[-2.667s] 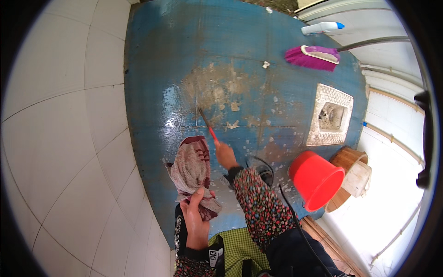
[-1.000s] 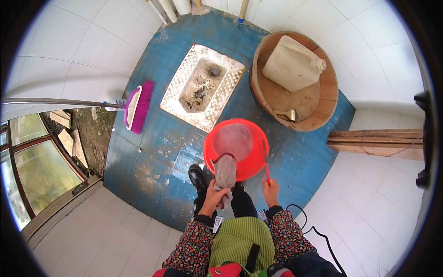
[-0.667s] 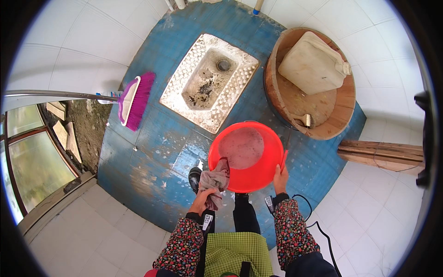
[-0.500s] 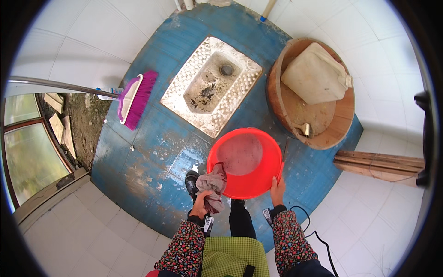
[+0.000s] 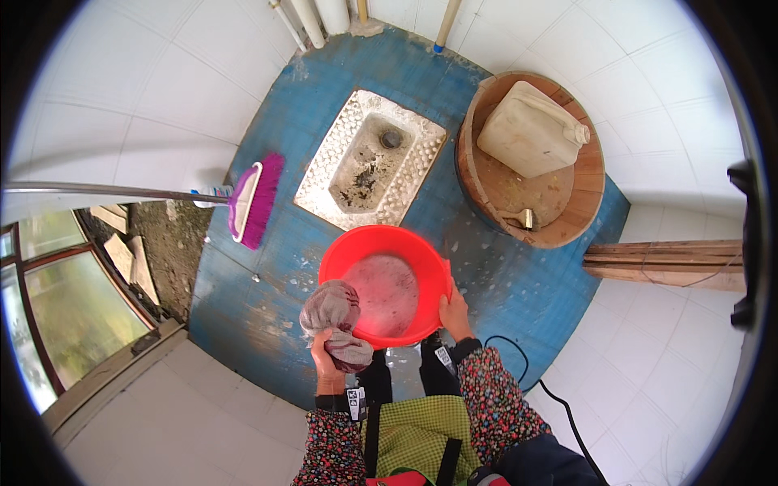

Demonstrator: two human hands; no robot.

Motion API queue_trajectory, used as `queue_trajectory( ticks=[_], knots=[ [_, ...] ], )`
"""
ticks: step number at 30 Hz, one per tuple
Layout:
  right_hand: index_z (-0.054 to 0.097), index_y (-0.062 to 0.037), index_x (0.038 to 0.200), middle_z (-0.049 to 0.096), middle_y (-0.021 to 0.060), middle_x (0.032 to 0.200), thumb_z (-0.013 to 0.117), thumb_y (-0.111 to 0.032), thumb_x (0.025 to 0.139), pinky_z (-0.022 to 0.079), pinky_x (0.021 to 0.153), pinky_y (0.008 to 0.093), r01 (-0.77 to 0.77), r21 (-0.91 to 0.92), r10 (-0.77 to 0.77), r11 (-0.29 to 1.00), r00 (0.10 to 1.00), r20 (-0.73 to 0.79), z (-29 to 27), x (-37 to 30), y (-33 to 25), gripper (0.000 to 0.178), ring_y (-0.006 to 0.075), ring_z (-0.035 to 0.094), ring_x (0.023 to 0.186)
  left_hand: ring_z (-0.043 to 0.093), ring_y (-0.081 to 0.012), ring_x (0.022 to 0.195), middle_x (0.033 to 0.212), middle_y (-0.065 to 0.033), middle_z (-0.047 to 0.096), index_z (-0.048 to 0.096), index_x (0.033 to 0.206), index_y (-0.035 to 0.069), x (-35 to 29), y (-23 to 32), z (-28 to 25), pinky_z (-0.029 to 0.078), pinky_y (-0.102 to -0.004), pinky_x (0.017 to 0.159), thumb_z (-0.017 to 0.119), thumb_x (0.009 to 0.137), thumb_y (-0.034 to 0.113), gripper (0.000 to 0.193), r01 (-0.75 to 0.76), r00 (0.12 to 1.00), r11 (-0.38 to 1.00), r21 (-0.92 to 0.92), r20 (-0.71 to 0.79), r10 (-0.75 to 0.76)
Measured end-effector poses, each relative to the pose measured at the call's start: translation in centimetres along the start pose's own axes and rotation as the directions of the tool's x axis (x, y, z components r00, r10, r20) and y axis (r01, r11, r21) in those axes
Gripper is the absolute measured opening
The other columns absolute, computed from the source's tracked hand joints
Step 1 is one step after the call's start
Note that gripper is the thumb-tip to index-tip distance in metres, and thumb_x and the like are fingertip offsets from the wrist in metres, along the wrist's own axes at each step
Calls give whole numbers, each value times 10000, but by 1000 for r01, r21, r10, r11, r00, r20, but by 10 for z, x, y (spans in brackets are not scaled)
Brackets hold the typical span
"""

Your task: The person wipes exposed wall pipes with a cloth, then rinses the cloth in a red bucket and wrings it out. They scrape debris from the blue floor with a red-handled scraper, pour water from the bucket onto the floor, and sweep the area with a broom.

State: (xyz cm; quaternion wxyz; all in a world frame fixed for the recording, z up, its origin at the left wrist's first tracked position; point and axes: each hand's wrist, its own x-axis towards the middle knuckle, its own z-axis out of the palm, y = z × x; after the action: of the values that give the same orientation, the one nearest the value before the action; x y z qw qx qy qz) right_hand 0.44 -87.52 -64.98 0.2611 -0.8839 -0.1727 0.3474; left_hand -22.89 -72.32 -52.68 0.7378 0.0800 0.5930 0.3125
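My left hand (image 5: 326, 360) is closed around a wet, greyish-pink cloth (image 5: 331, 306), bunched up against the left rim of a red plastic basin (image 5: 434, 275). The cloth's upper part bulges over the rim, and its lower part hangs by my fingers. On the opposite side, my right hand (image 5: 455, 314) grips the basin's right rim. Cloudy, greyish water with dark specks (image 5: 389, 292) lies in the basin. The basin is held in front of my legs, just on the near side of a white squat toilet (image 5: 318, 190) with dark debris in its bowl.
A purple broom (image 5: 263, 202) leans in from the left. At the right stands a wooden tub (image 5: 470, 174) holding a whitish jerrycan (image 5: 527, 134) and a small brush-like item (image 5: 527, 219). Wooden boards (image 5: 664, 263) lie by the right wall. A black cable (image 5: 567, 409) runs beside my right arm.
The basin has moved left, closer in line with the squat toilet, and its water has shifted toward the near side. My left hand and the cloth have moved left with it. The view has shifted.
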Motion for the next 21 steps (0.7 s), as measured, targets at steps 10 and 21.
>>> queue_trajectory(
  ticks=[10, 21],
  knots=[
    [580, -47, 1196, 607, 68, 696, 423, -56, 871, 329, 300, 291, -525, 350, 190, 776, 724, 664, 50, -17, -84, 361, 144, 464, 382, 619, -197, 850, 995, -78, 628, 571, 1103, -4, -13, 100, 52, 502, -322, 773, 610, 832, 170, 324, -163, 982, 958, 236, -57, 181],
    [405, -59, 1344, 607, 108, 692, 457, -37, 855, 352, 311, 332, -201, 639, -199, 742, 845, 497, 112, -30, -135, 493, 203, 490, 389, 633, -226, 746, 859, -94, 628, 579, 962, 9, -37, 176, 47, 519, -355, 694, 585, 845, 246, 265, -369, 925, 880, 297, 32, 377]
  ],
)
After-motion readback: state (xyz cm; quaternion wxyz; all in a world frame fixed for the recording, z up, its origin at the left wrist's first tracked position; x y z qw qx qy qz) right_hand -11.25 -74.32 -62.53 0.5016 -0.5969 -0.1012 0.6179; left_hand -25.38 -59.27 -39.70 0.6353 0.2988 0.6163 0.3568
